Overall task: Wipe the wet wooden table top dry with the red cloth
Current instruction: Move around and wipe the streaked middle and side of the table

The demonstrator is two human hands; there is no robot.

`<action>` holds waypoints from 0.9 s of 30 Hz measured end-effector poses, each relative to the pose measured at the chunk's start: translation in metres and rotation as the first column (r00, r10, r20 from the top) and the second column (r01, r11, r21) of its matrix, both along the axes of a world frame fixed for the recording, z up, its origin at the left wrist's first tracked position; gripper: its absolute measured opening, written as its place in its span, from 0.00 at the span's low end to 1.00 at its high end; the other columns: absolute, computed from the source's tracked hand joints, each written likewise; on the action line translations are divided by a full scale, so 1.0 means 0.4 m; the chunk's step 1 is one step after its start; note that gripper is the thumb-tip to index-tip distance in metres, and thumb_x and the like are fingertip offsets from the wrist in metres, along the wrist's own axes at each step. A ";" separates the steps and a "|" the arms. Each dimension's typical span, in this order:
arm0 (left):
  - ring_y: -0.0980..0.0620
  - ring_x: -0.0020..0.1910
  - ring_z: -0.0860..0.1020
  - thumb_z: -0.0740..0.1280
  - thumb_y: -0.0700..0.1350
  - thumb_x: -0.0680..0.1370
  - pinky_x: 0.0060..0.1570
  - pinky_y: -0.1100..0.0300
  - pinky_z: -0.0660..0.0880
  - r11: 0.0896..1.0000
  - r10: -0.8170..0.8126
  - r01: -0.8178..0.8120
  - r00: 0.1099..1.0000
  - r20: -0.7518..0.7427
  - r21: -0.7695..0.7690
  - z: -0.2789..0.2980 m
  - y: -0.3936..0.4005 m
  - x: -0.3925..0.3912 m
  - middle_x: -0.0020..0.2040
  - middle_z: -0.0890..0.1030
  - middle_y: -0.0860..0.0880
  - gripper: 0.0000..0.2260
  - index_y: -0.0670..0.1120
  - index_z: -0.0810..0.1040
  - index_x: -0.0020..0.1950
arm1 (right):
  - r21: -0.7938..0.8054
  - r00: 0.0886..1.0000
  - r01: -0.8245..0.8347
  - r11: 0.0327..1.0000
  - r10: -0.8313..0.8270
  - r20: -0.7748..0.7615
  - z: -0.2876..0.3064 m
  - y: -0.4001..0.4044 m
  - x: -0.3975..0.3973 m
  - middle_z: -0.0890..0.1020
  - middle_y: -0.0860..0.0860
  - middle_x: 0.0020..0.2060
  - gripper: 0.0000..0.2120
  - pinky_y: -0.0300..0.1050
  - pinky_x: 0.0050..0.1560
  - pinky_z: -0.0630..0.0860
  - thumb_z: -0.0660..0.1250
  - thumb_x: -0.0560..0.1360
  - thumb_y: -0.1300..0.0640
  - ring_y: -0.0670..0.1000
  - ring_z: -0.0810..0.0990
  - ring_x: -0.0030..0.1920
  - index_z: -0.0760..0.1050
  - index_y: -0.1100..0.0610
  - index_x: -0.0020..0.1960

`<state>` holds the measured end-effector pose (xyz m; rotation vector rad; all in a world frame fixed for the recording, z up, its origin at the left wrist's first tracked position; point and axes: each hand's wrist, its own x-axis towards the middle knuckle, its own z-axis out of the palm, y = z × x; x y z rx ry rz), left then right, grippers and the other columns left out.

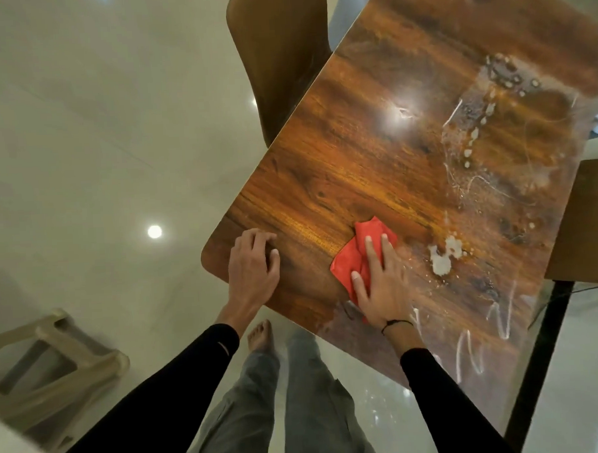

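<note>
- The red cloth [355, 254] lies crumpled on the wooden table top [373, 161], near the table's 6 o'clock edge, at the border between the dry-looking wood and the wet part.
- The right hand [382, 287] presses flat on the cloth with straight fingers, not clenched; the cloth sticks out from under it toward 10 and 12 o'clock.
- From the cloth toward 3 o'clock lies a white puddle [444, 256], with streaks and droplets [484, 115] running on toward 1 o'clock.
- The left hand [253, 266] rests at 9 o'clock of the cloth, well apart, fingers curled loosely on the table corner, holding nothing.
- A brown chair [283, 55] stands at 11 o'clock, against the table edge.
- A beige stool [46, 367] stands on the pale floor [81, 133] at 8 o'clock.
</note>
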<state>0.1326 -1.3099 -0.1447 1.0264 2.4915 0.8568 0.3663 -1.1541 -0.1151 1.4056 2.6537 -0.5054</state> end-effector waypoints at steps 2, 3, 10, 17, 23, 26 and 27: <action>0.45 0.67 0.76 0.70 0.44 0.85 0.68 0.47 0.76 1.000 -0.023 0.023 1.000 -0.002 -0.012 -0.012 0.011 0.020 0.71 0.77 0.44 0.12 0.46 0.79 0.69 | 0.042 0.997 -0.063 0.997 0.062 0.045 -0.037 0.005 -0.021 0.45 0.55 0.89 0.37 0.66 0.86 0.51 0.56 0.88 0.40 0.62 0.50 0.88 0.43 0.47 0.91; 0.45 0.70 0.75 0.69 0.45 0.85 0.71 0.47 0.75 0.999 -0.030 0.030 1.000 -0.003 -0.022 -0.019 0.018 0.028 0.73 0.76 0.44 0.14 0.46 0.79 0.71 | 0.066 0.997 -0.067 0.996 0.065 0.029 -0.049 0.012 -0.034 0.44 0.57 0.89 0.36 0.66 0.87 0.51 0.54 0.88 0.42 0.62 0.49 0.89 0.43 0.49 0.91; 0.43 0.76 0.73 0.60 0.51 0.89 0.78 0.46 0.68 0.998 0.003 -0.010 0.994 -0.113 -0.060 -0.055 0.038 0.062 0.79 0.74 0.43 0.20 0.46 0.73 0.80 | 0.103 0.989 -0.131 0.986 0.137 -0.053 -0.096 0.183 -0.183 0.48 0.62 0.89 0.33 0.66 0.87 0.53 0.49 0.88 0.49 0.62 0.50 0.89 0.45 0.55 0.90; 0.45 0.77 0.72 0.56 0.51 0.90 0.79 0.45 0.67 0.997 0.020 -0.030 0.988 -0.152 -0.064 -0.054 0.041 0.072 0.79 0.73 0.43 0.21 0.45 0.70 0.82 | 0.061 0.868 -0.491 0.869 0.494 -0.040 -0.055 0.136 -0.264 0.45 0.58 0.89 0.37 0.61 0.89 0.49 0.56 0.88 0.43 0.60 0.46 0.89 0.44 0.49 0.91; 0.41 0.77 0.73 0.55 0.52 0.90 0.77 0.42 0.69 0.991 -0.014 -0.011 0.981 -0.195 -0.131 -0.046 0.047 0.073 0.79 0.73 0.41 0.22 0.44 0.72 0.81 | 0.123 0.733 -0.680 0.722 0.672 0.104 -0.036 0.096 -0.023 0.60 0.61 0.87 0.31 0.60 0.87 0.54 0.58 0.85 0.51 0.62 0.60 0.87 0.63 0.55 0.87; 0.40 0.77 0.73 0.55 0.52 0.90 0.77 0.41 0.70 0.992 -0.029 0.001 0.974 -0.224 -0.126 -0.035 0.053 0.081 0.79 0.73 0.40 0.22 0.44 0.73 0.80 | 0.191 0.777 -0.628 0.755 0.590 0.220 -0.023 0.180 0.043 0.64 0.61 0.85 0.29 0.63 0.87 0.57 0.68 0.83 0.53 0.61 0.64 0.86 0.69 0.55 0.83; 0.41 0.77 0.72 0.56 0.51 0.90 0.77 0.42 0.69 0.994 -0.025 -0.001 0.973 -0.229 -0.111 -0.030 0.063 0.087 0.79 0.73 0.40 0.21 0.44 0.73 0.80 | 0.210 0.795 -0.603 0.770 0.559 0.234 -0.021 0.219 0.041 0.67 0.61 0.84 0.28 0.64 0.86 0.58 0.71 0.82 0.54 0.62 0.64 0.85 0.72 0.55 0.81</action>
